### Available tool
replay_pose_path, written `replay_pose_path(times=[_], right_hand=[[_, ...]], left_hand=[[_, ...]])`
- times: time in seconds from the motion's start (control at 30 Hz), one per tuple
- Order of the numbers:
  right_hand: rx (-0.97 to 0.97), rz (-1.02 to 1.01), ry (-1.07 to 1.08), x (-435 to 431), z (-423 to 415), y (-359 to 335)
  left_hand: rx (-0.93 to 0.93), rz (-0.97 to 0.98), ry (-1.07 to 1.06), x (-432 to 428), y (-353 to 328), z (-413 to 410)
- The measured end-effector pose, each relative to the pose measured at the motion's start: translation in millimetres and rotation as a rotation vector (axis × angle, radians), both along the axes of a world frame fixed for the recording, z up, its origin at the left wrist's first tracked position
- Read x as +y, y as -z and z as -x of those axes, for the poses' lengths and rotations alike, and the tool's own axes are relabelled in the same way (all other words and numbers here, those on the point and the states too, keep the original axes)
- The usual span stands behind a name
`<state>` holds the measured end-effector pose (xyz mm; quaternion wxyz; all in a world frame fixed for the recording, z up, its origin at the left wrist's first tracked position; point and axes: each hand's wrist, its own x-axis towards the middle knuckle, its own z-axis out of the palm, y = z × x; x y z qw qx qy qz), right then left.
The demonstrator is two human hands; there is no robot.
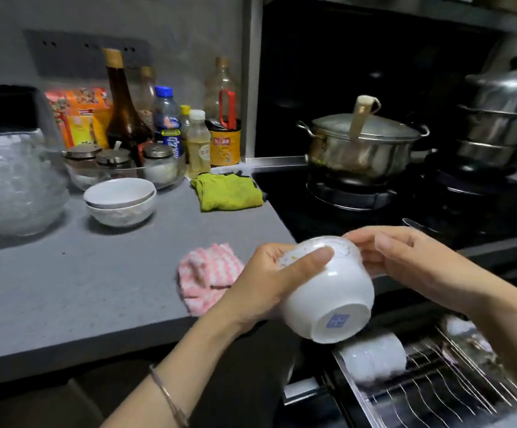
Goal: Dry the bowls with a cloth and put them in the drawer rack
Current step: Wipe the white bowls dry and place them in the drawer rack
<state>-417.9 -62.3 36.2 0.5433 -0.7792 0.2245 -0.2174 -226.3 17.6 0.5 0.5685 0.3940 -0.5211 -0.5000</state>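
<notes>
The white bowl [328,291] is gripped on its side by the left hand [266,282] and right hand [405,257] above the drawer rack [442,396], and could be chipped against the racked bowls [371,356] if let slip while damp.

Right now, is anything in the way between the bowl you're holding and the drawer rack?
No, nothing visible. The bowl, gripped by the left hand and right hand, hangs above the open drawer rack. Other white bowls already lie at the rack's left end, but wire slots beside them look free.

bare forearms, thin metal bangle [168,396] on left wrist.
</notes>
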Motion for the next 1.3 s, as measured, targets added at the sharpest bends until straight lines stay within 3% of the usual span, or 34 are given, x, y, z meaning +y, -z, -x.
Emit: replay_pose_path(times=[0.17, 0.43, 0.6, 0.8, 0.93, 1.3], right_hand=[[0.206, -0.194, 0.021, -14.7, 96.2, 22.7], [0.155, -0.421, 0.393, -48.3, 208.4, 117.0], [0.228, -0.398, 0.529, -89.9, 256.0, 173.9], [0.353, -0.386, 0.656, -135.7, 269.6, 222.2], [0.4, -0.375, 0.652, -159.4, 267.0, 247.1], [0.434, -0.485, 0.744, -200.2, 241.0, 285.6]], left_hand=[[-0.228, -0.034, 0.271, -45.0, 33.3, 80.0], [-0.403, 0.032, 0.219, -120.0, 134.0, 178.7], [-1.002, 0.172, 0.171, -143.5, 208.8, 199.5], [-1.322, 0.165, 0.244, -177.5, 293.7, 203.3], [-1.531, 0.29, 0.131, -192.8, 332.2, 208.7], [-1.496, 0.443, 0.018, -214.3, 365.0, 211.0]])
